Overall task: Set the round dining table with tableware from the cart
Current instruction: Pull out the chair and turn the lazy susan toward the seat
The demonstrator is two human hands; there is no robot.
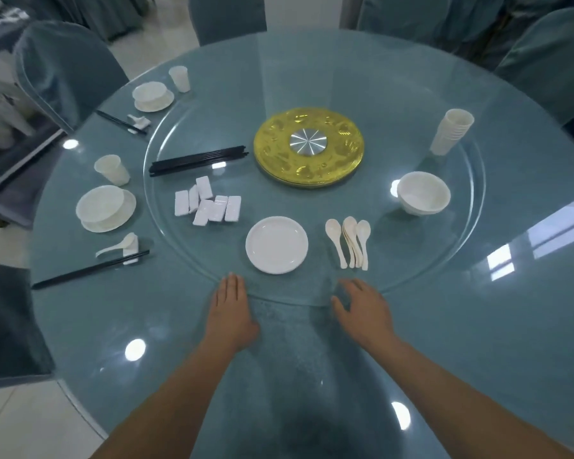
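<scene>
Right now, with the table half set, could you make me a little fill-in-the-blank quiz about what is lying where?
1. The bundle of black chopsticks lies to the ____ of the gold disc in the picture.
2. The stack of cups stands on the glass turntable, behind the lone white ____.
3. Both the left hand and the right hand hold ____.
4. The loose spoons lie to the right of the empty white ____.

Missing words: left; bowl; nothing; plate

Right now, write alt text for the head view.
Two open hands, left hand and right hand, rest at the glass turntable's near edge; it carries a plate, spoons, chopsticks and cups.
</scene>
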